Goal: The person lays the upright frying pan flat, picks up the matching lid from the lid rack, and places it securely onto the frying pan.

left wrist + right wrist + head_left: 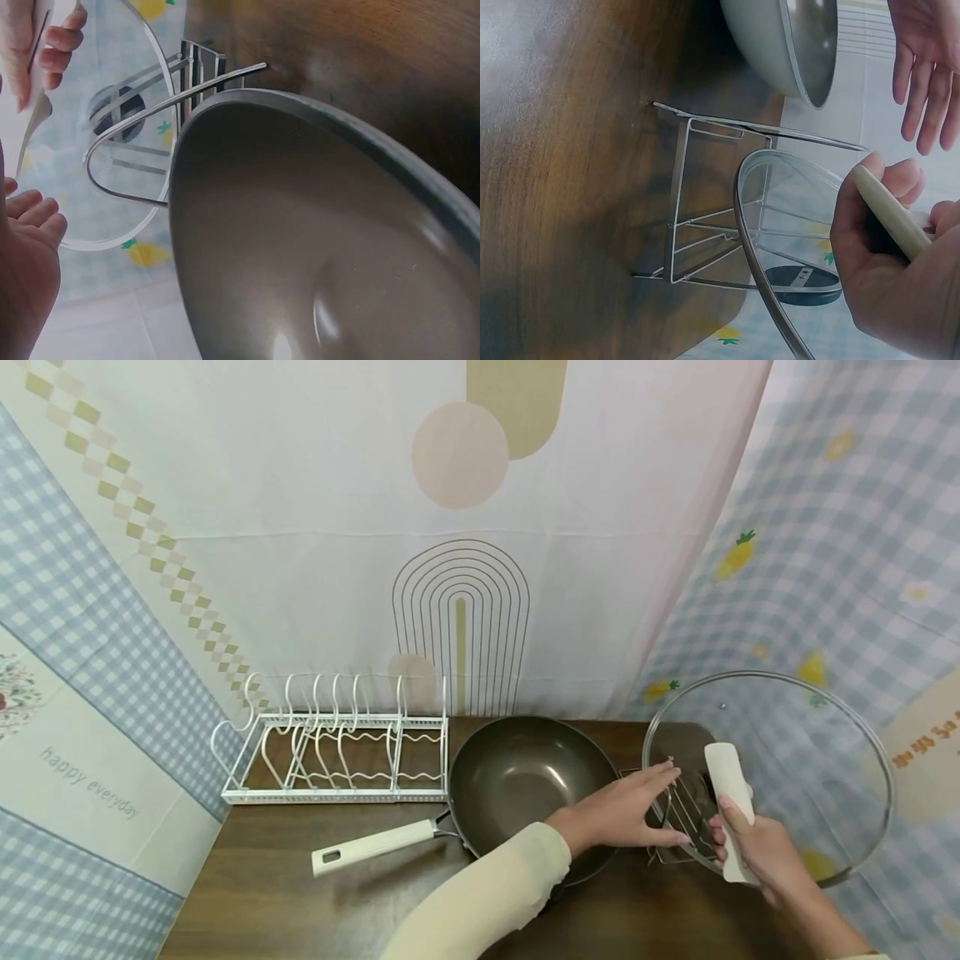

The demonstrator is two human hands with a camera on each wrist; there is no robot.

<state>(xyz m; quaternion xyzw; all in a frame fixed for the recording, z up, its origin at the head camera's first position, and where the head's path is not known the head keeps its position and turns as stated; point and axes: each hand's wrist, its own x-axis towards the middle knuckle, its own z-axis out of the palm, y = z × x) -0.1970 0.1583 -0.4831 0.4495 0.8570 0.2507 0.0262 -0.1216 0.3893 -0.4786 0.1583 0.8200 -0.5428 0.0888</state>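
A clear glass pan lid with a metal rim stands tilted up on the right. My right hand grips its long white handle, thumb along one side and fingers curled round the other. My left hand reaches over the right side of a dark wok, fingers extended toward the lid and holding nothing. A metal wire stand shows behind and through the glass, with a dark oval piece at one end. In the right wrist view, the lid's lower rim overlaps the stand.
A white wire rack with upright loops stands left of the wok, against the cloth-covered back wall. The wok's white handle points left over the brown wooden table. Blue checked cloth hangs at the right side.
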